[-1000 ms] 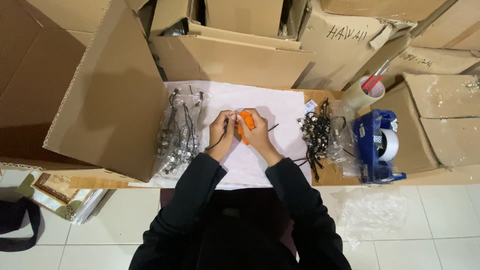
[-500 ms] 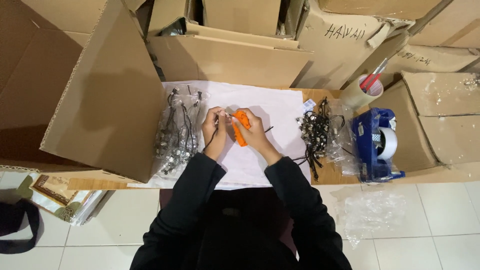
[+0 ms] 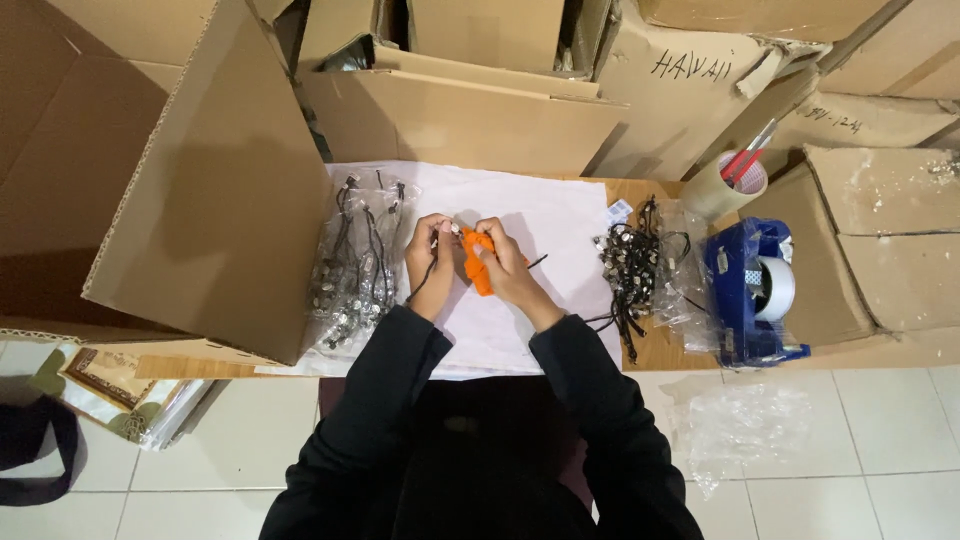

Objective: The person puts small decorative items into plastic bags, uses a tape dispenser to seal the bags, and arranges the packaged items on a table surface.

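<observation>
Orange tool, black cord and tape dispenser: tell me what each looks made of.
Orange tool: seems plastic, going by its bright even colour; mostly hidden under the right hand. Black cord, held by the left hand: thin and limp, perhaps leather or waxed string; too small to tell. Tape dispenser: glossy blue moulded plastic.

The right hand (image 3: 507, 268) covers most of the orange tool (image 3: 474, 262), so its shape cannot be told. The small metal piece (image 3: 455, 229) between the fingers (image 3: 437, 232) is too small to identify. The big cardboard flap (image 3: 215, 190) hides the left part of the worktop (image 3: 655, 350). The black bag (image 3: 30, 450) is cut off by the left edge.
</observation>
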